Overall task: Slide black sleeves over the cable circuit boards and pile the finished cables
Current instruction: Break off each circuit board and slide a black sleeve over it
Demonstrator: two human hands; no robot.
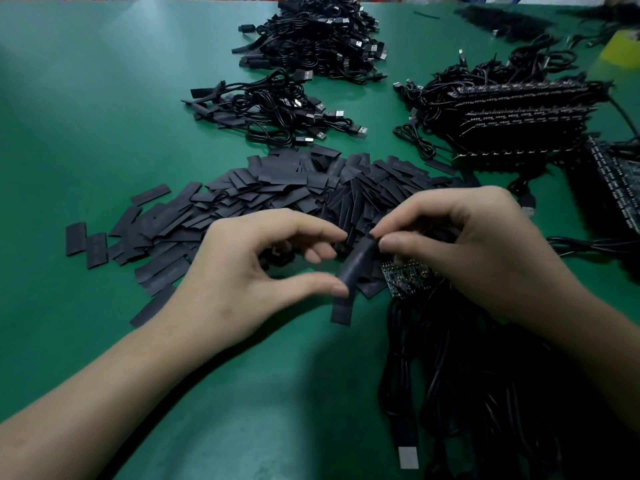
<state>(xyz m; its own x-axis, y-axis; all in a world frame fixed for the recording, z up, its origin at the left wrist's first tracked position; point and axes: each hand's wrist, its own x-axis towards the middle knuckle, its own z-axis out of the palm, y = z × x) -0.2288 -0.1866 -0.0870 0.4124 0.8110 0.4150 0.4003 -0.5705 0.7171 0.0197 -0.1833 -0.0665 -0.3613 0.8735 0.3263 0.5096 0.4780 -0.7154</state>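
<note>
Right grip [478, 247] pinching black sleeve [353, 271] top, left grip [242, 268] loose, thumb touching sleeve, circuit board [405, 277] just beside

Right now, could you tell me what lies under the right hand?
The right hand pinches a black sleeve; beneath it a small circuit board pokes out above a bundle of black cables. The palm covers the board's right end and its cable joint.
</note>
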